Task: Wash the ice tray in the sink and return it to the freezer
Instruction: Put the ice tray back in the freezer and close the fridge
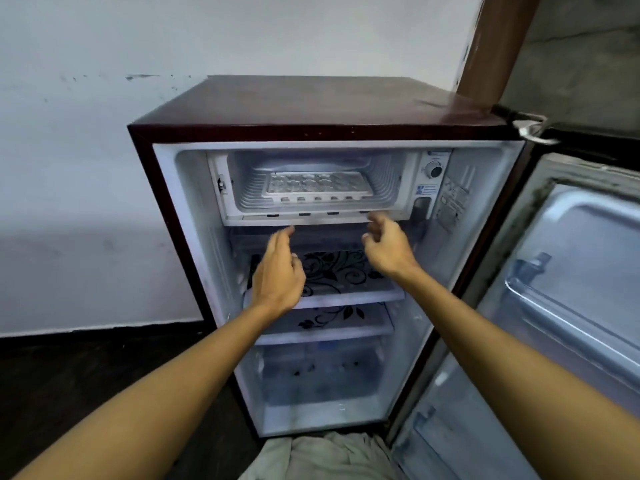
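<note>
A white ice tray (317,186) lies flat on the ribbed floor of the open freezer compartment (388,188) at the top of a small dark red fridge (311,105). Both my hands hang in front of the fridge, just below the freezer's lower edge. My left hand (278,271) is stretched forward with straight fingers and holds nothing. My right hand (386,245) has loosely curled fingers near the freezer's front lip and is empty too. Neither hand touches the tray.
The fridge door (568,278) stands open to the right. Below the freezer are two shelves (346,299) with a black floral pattern and a clear bottom drawer (322,379). A thermostat dial (433,170) sits right of the freezer. A white wall is behind, dark floor to the left.
</note>
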`<move>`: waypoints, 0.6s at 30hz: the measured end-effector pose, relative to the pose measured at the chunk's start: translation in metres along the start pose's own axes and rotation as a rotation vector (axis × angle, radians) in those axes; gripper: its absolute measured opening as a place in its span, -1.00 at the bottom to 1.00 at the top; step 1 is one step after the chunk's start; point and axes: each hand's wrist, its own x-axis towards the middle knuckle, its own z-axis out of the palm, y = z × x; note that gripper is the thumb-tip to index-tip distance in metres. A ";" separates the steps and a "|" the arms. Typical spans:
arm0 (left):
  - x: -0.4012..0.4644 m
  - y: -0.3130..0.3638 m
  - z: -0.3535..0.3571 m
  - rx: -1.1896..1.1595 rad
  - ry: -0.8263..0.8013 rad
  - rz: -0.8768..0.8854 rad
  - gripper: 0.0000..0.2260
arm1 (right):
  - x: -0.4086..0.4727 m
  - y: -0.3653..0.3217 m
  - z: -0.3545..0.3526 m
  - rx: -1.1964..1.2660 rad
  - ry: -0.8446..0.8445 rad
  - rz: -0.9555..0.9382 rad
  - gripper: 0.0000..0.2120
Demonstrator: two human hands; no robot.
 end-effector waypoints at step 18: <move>-0.154 0.068 -0.058 -0.021 -0.129 -0.065 -0.65 | -0.229 -0.036 -0.064 0.045 -0.042 -0.006 -0.56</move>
